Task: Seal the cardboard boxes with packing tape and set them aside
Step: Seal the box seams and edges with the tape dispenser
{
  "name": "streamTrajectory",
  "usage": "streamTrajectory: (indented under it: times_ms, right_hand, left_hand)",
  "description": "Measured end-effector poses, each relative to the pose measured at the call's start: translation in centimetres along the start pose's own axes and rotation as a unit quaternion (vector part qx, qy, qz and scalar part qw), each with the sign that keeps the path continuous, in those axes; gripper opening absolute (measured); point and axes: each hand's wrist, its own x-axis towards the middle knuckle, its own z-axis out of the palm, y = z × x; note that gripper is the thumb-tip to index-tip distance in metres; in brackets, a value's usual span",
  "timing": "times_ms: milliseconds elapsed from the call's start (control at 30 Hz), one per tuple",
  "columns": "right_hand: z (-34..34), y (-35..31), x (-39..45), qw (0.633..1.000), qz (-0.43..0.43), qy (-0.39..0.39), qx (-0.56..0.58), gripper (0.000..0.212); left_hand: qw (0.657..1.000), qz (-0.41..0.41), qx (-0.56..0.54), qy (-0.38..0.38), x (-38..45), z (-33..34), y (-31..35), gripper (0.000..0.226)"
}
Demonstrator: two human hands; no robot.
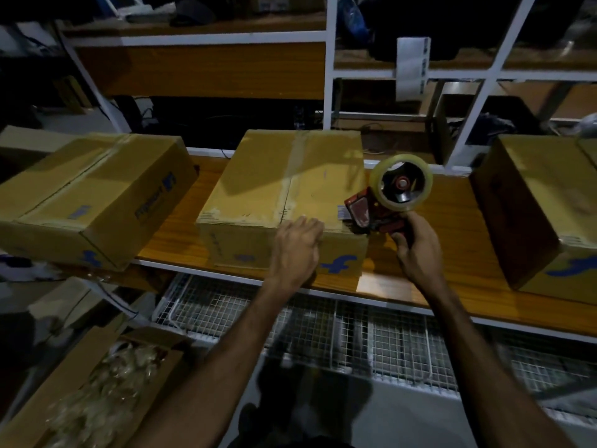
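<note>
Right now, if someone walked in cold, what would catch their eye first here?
Probably the red tape gun with its clear roll, gripped by the right hand at the near right corner of the middle box. The left hand rests on that box's near edge, beside a tape strip along its top seam. Two more boxes flank it on the wooden shelf: the left box and the right box.

Dim, grainy picture; light pools at centre, corners near black, edges toward 3 and 9 o'clock bowed and smeared.

Left hand (298,245) on middle box (284,195), right hand (416,244) gripping tape dispenser (387,198)
</note>
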Motion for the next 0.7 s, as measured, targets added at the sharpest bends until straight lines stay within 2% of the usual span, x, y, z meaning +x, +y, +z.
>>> streamTrajectory:
  times_ms: [133, 300, 467, 700]
  right_hand:
    - [-0.1, 0.1, 0.0, 0.999, 0.035, -0.006, -0.018, 0.039]
    - [-0.3, 0.3, 0.2, 0.999, 0.030, -0.006, -0.012, 0.038]
    - [-0.9, 0.8, 0.5, 1.000, 0.013, -0.020, -0.011, 0.036]
    - [-9.1, 5.5, -1.9, 0.993, 0.073, 0.014, -0.089, 0.031]
  left_hand:
    - [1.000, 0.010, -0.016, 0.005, 0.7, 2.4, 3.8, 0.034]
    - [1.000, 0.000, -0.016, 0.021, 0.2, 3.5, 2.8, 0.053]
    - [0.999, 0.015, -0.025, 0.033, 0.1, 3.2, 2.8, 0.053]
    - [0.998, 0.011, -0.039, 0.042, 0.2, 3.1, 2.4, 0.050]
